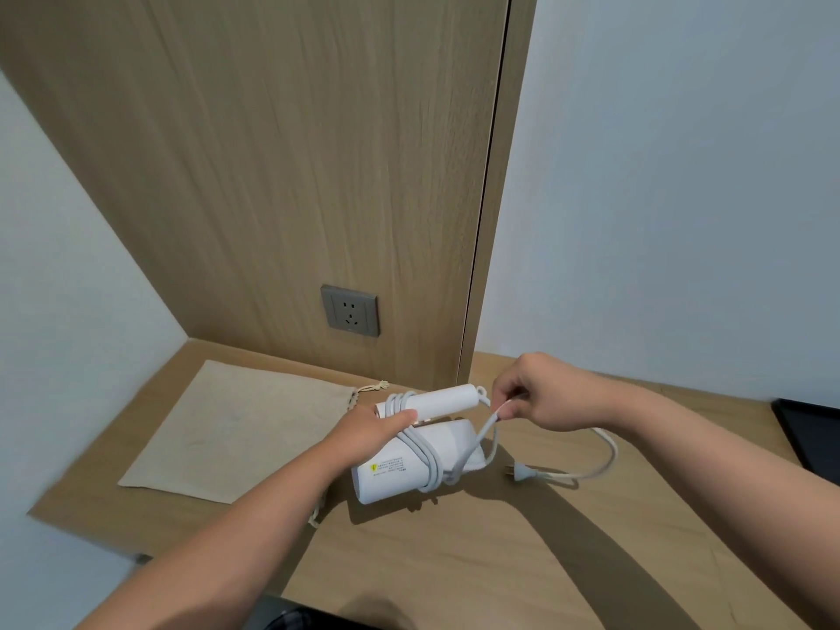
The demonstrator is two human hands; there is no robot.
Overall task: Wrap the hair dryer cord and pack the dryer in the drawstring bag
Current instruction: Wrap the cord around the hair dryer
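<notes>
A white hair dryer (395, 475) with its handle folded lies on the wooden desk (454, 561). Several turns of its pale grey cord (429, 456) run around the body and handle. My left hand (368, 436) grips the dryer at the fold, thumb on top of the cord turns. My right hand (532, 395) pinches the cord just right of the handle's end. From there the loose cord loops right and back to the plug (522, 472), which lies on the desk. A beige drawstring bag (227, 434) lies flat to the left.
A grey wall socket (350, 310) sits in the wood panel behind the desk. A dark flat object (809, 434) lies at the desk's right edge. White walls close in on the left and right. The desk's front edge runs near the bottom.
</notes>
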